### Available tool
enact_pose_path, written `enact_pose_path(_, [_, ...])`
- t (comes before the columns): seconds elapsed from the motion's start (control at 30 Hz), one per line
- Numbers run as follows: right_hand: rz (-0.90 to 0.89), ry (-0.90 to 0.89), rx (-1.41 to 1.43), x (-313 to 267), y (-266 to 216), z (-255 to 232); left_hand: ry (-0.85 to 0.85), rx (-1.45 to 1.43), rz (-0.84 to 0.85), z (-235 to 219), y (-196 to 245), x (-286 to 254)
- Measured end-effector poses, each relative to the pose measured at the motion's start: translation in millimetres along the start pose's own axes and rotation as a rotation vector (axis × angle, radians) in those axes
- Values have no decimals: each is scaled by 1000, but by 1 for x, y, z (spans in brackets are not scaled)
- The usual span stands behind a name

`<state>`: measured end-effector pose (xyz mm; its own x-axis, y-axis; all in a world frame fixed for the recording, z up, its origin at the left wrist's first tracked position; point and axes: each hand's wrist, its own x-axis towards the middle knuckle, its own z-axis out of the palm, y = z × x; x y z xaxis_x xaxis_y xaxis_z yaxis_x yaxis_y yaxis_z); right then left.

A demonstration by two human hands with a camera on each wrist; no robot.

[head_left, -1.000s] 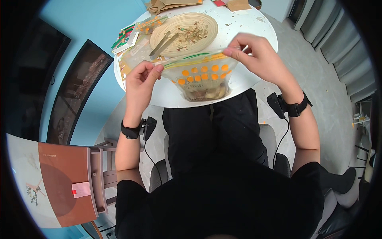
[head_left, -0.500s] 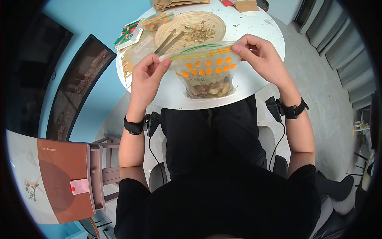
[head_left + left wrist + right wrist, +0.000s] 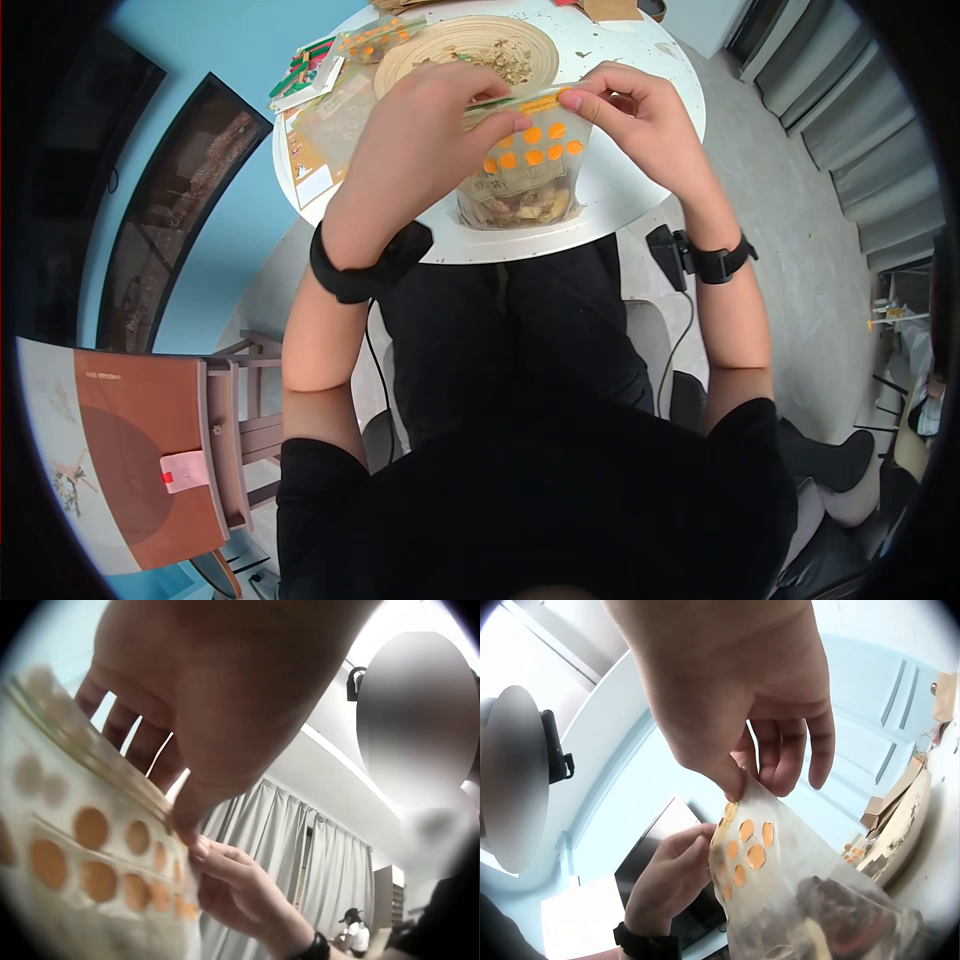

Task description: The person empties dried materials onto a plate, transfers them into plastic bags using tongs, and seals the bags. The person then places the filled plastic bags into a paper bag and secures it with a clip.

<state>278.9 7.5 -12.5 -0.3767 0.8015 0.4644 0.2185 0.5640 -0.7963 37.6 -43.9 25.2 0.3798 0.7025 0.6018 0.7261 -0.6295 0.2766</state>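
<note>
A clear zip bag (image 3: 522, 172) with orange dots stands at the near edge of the white table, brown and pale dried pieces (image 3: 847, 915) in its bottom. With thumb and fingers my right hand (image 3: 640, 125) pinches the right end of its zip edge. My left hand (image 3: 425, 130) lies along the same edge, farther in toward the middle, and covers the left part of the bag's top. In the left wrist view, the left thumb presses the zip strip (image 3: 90, 754) close to the right hand (image 3: 247, 892), while the other fingers are behind the bag.
Behind the bag sits a round woven plate (image 3: 400, 62) with scattered crumbs (image 3: 515, 62). A second orange-dotted bag (image 3: 375, 40), a flat clear bag (image 3: 335, 122) and colourful packaging (image 3: 305, 75) lie on the table's left. Brown paper (image 3: 612, 10) lies at the back.
My left hand has slid rightward along the zip edge from the left corner toward the right hand. The right hand keeps its pinch. The tongs on the plate are now hidden behind the left hand.
</note>
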Motion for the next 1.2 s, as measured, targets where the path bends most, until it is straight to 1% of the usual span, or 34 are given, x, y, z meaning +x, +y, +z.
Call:
enact_pose_path(0.1, [53, 45, 108, -6, 6, 4, -100, -91, -145, 5, 2, 7])
enact_pose_path(0.13, [25, 66, 168, -9, 9, 7, -88, -115, -160, 7, 2, 7])
enact_pose_path(0.2, [29, 108, 202, -14, 8, 12, -66, -165, -192, 10, -1, 5])
enact_pose_path(0.3, [48, 175, 249, -15, 13, 18, -70, -300, -315, 15, 0, 4])
enact_pose_path(0.37, [74, 222, 253, -14, 13, 20, -31, -305, -317, 19, 3, 2])
enact_pose_path(0.47, [31, 226, 156, -12, 17, 16, 15, -327, -331, 25, 4, 4])
enact_pose_path(0.5, [34, 224, 194, -10, 17, 16, 18, -334, -343, 27, 2, 6])
enact_pose_path(0.57, [49, 220, 274, -7, 14, 15, -45, -415, -327, 28, -6, 13])
enact_pose_path(0.7, [25, 192, 278, 2, 17, 14, -111, -485, -272, 28, -22, 22])
enact_pose_path(0.8, [25, 203, 230, 8, 19, 15, -36, -301, -152, 31, -24, 27])
enact_pose_path(0.87, [34, 229, 247, 11, 15, 21, -12, -313, -114, 35, -28, 28])
enact_pose_path(0.9, [62, 208, 259, 14, 12, 22, 0, -318, -97, 37, -31, 28])
enact_pose_path(0.97, [123, 166, 284, 17, 7, 23, -21, -349, -97, 34, -34, 30])
enact_pose_path(1.07, [30, 127, 180, 22, 11, 23, -38, -360, -101, 30, -37, 33])
enact_pose_path(1.2, [-14, 160, 153, 24, 1, 25, -104, -420, -127, 26, -44, 35])
